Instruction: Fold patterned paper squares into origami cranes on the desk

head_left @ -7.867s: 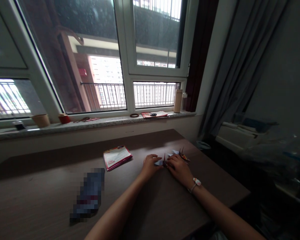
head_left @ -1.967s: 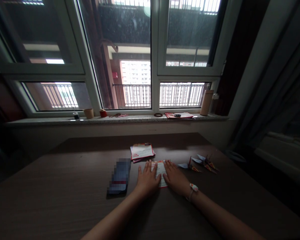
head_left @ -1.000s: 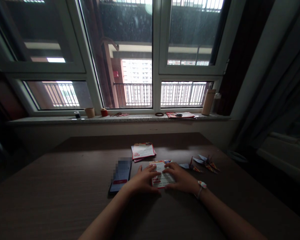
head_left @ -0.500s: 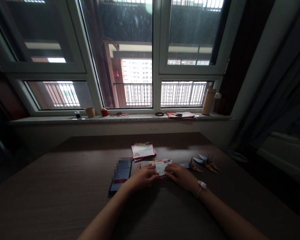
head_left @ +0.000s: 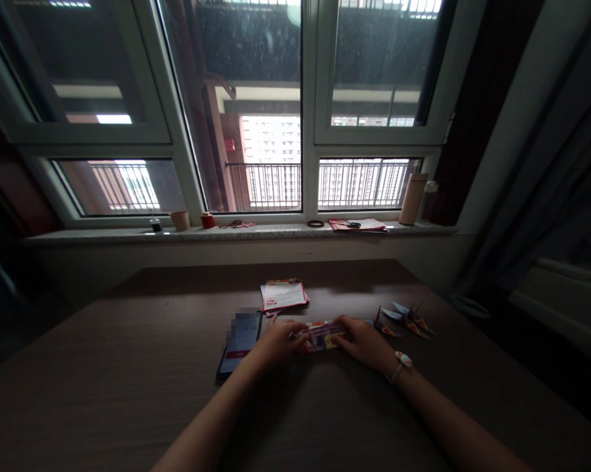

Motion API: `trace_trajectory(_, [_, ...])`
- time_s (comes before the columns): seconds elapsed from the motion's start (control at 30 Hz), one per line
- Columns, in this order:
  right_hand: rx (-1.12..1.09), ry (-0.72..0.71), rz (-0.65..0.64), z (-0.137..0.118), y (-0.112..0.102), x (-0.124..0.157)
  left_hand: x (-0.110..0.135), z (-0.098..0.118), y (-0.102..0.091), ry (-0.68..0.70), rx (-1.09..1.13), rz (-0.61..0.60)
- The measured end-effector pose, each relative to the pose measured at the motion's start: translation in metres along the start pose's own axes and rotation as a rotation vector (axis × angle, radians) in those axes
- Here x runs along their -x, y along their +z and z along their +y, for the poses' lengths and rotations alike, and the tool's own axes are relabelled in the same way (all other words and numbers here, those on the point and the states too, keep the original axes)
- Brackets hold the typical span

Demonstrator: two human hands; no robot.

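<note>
A colourful printed sheet of paper point(head_left: 321, 335) lies low over the table between my hands, its patterned side facing up. My left hand point(head_left: 281, 341) grips its left end with bent fingers. At the right end, my right hand point(head_left: 366, 342) has fingers on the top edge and thumb on the face; a bracelet is on that wrist. Beside my left forearm rests a phone point(head_left: 241, 344) with a lit screen. Several folded paper cranes point(head_left: 407, 320) sit just right of my right hand. Beyond my hands is a small stack of printed sheets point(head_left: 284, 295).
The dark wooden table point(head_left: 128, 367) reaches to the wall below a window. Along the sill point(head_left: 275, 231) stand a paper cup point(head_left: 180, 221), a red spool point(head_left: 207, 220), papers with scissors point(head_left: 357, 225) and a tan flask point(head_left: 413, 198).
The paper between my hands showed a mostly white face before; now its colourful patterned side is up and it looks narrower. My hands have shifted slightly, with the right thumb now on the paper.
</note>
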State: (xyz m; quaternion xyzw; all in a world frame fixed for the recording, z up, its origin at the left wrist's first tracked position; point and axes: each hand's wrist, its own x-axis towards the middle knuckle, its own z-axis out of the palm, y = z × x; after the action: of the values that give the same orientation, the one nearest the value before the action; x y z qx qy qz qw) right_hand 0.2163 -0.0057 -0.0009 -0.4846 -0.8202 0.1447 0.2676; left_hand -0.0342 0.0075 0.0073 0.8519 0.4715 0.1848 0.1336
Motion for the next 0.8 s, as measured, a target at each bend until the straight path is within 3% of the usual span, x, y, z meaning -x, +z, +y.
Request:
trace_trajectory(0.27, [-0.087,0.012,0.073,0.002,0.009,-0.002,0.002,0.005,0.008,0.023,-0.090,0.125])
trace_trajectory(0.53, [-0.061,-0.047,0.085,0.006,0.016,-0.002,0.002,-0.004,0.018,0.041,-0.097,0.057])
trace_trajectory(0.8, [0.000,-0.094,0.140,0.006,0.015,-0.002,0.003,0.001,0.012,-0.001,-0.098,0.018])
